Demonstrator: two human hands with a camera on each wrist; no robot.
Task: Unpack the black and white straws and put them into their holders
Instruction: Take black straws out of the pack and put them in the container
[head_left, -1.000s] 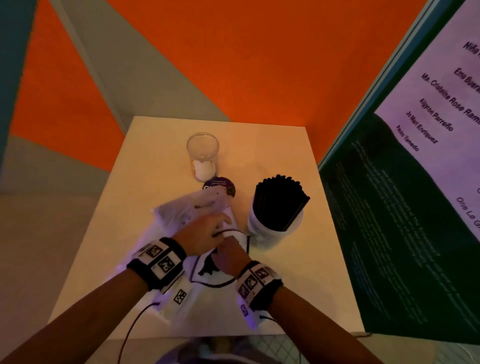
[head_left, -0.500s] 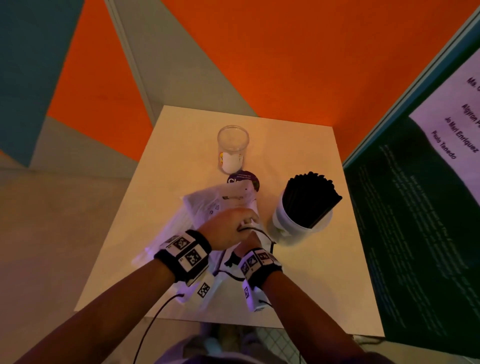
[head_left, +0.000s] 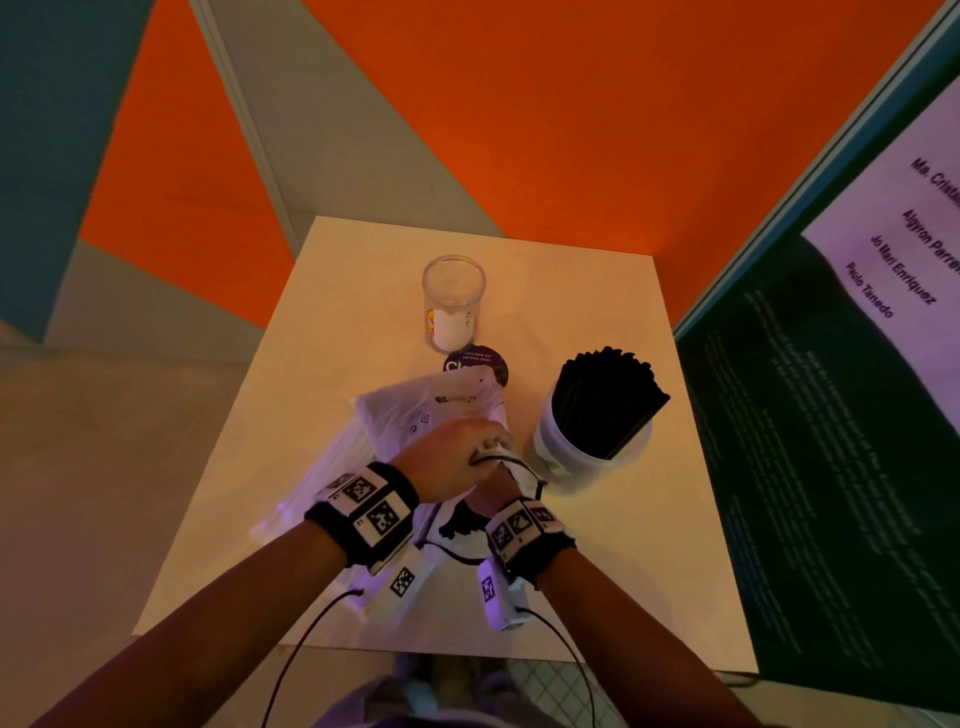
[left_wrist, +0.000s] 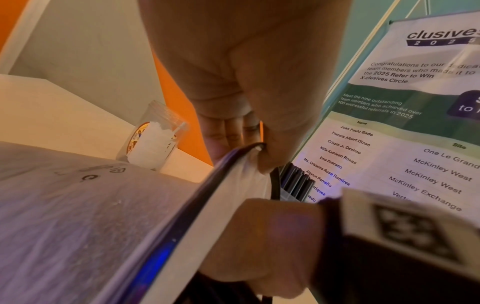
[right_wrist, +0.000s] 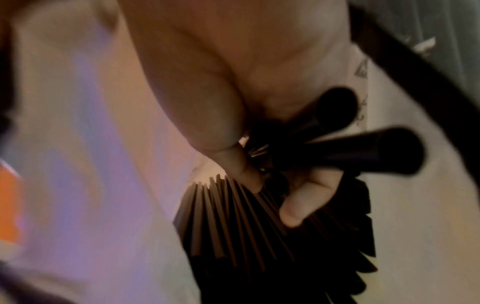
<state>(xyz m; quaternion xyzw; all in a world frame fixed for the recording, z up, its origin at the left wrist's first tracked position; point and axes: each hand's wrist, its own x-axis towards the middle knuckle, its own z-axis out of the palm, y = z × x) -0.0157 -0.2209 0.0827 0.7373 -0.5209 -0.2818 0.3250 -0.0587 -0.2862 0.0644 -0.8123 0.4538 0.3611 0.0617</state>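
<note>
Black straws (right_wrist: 337, 156), a last few, are pinched in the right hand (head_left: 491, 486) inside a bag whose rim (left_wrist: 233, 164) the left hand (head_left: 447, 457) grips; their length runs along the bag. White cup (head_left: 587, 452) of black straws stands just right of both grips, nearer the right hand. Packet of white straws (head_left: 332, 467) lies left on the table (head_left: 649, 545), the clear holder (head_left: 453, 301) beyond.

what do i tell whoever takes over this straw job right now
Left hand pinches the black-trimmed rim of the white bag, holding it open.
Right hand is inside the bag, grip closed on a few black straws.
White holder beside the bag is already full of black ones.
Clear cup at the back shows no straws.
White straws lie wrapped in plastic.
Left: move the bag's black straws over, then unpack the white ones.
</note>
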